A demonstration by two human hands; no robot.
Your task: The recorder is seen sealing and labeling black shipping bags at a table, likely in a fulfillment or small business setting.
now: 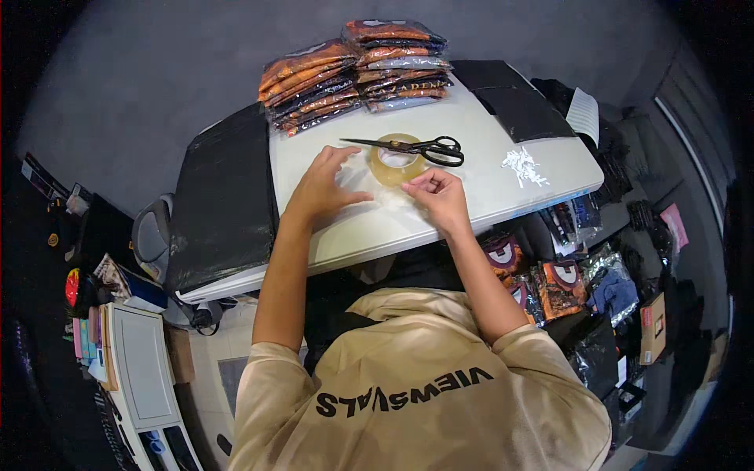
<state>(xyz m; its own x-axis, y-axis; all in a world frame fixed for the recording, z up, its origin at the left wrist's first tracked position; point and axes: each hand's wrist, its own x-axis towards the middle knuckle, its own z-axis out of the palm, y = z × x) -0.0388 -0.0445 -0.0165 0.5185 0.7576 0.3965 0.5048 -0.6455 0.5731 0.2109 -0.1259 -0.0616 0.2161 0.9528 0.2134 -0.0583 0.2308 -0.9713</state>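
A wide roll of clear yellowish tape (379, 170) lies flat on the white table, with black-handled scissors (420, 147) resting across its far side. My left hand (323, 187) hovers left of the roll, thumb and fingers spread apart, holding nothing. At the roll's near right edge, my right hand (441, 198) has thumb and fingertips pinched together. Whatever lies between those fingertips is too small to make out. Between my hands, a faint see-through patch shows on the tabletop, its nature unclear.
Two stacks of bagged folded garments (310, 86) stand at the table's far edge. A large black plastic package (224, 192) covers the left end; black flat packages (522, 110) lie far right. Small white strips (522, 166) are heaped at right. Bagged clothing (561, 286) sits below the table.
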